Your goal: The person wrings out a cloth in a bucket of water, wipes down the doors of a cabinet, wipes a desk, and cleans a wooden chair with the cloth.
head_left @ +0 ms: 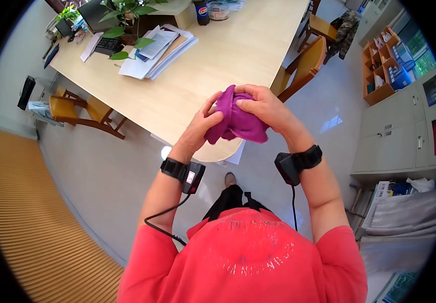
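A bunched purple cloth (240,121) is held between my two hands, over the near end of the pale wooden table (197,108). My left hand (201,123) grips its left side, fingers curled behind the fabric and thumb in front. On the upper right, my right hand (264,107) closes on the cloth with the thumb pressed onto its front. The lower edge of the cloth hangs loose. Some fingertips are hidden behind the folds. Each wrist wears a black strap with a small box and a cable.
Stacked papers (159,53), a leafy plant (127,25), a keyboard (109,45) and a dark Pepsi bottle (201,12) stand on the table. Wooden chairs (304,68) flank it. Grey cabinets (389,136) line the right; a ribbed panel (36,217) is at left.
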`<action>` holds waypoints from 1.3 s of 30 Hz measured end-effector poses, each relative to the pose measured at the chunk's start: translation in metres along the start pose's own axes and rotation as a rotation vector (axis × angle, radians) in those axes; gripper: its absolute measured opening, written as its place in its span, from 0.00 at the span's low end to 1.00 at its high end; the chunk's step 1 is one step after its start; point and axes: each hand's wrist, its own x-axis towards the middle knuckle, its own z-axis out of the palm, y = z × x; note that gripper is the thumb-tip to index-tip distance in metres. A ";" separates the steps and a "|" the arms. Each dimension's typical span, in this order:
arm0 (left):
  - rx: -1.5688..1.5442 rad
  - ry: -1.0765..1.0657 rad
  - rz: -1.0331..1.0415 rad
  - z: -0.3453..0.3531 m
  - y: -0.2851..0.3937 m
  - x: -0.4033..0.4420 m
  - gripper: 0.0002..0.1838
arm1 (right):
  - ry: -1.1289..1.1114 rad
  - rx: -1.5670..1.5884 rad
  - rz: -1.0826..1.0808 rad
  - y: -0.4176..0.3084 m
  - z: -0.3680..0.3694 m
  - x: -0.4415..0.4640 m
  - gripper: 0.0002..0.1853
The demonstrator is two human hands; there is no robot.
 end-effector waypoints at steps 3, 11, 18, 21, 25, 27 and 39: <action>0.133 0.172 -0.145 -0.023 -0.001 0.022 0.15 | 0.007 -0.166 -0.007 0.002 -0.023 0.021 0.18; -0.212 0.372 0.154 -0.059 -0.001 0.043 0.11 | 0.077 -0.416 -0.030 -0.002 -0.062 0.051 0.15; -0.028 0.265 0.218 -0.020 0.083 0.051 0.17 | -0.126 -0.340 0.183 0.021 -0.074 0.077 0.24; 0.202 0.014 0.028 0.001 0.106 0.062 0.25 | -0.208 -0.644 -0.045 0.031 -0.070 0.099 0.44; 0.367 -0.044 -0.065 0.018 0.126 0.068 0.27 | -0.319 -0.423 -0.434 -0.001 -0.059 0.119 0.39; 0.419 0.002 -0.049 0.018 0.139 0.061 0.27 | -0.318 -0.317 -0.490 -0.018 -0.052 0.115 0.22; 1.139 0.522 -0.234 -0.042 0.130 0.024 0.04 | -0.087 -0.695 -0.505 -0.033 -0.093 0.134 0.10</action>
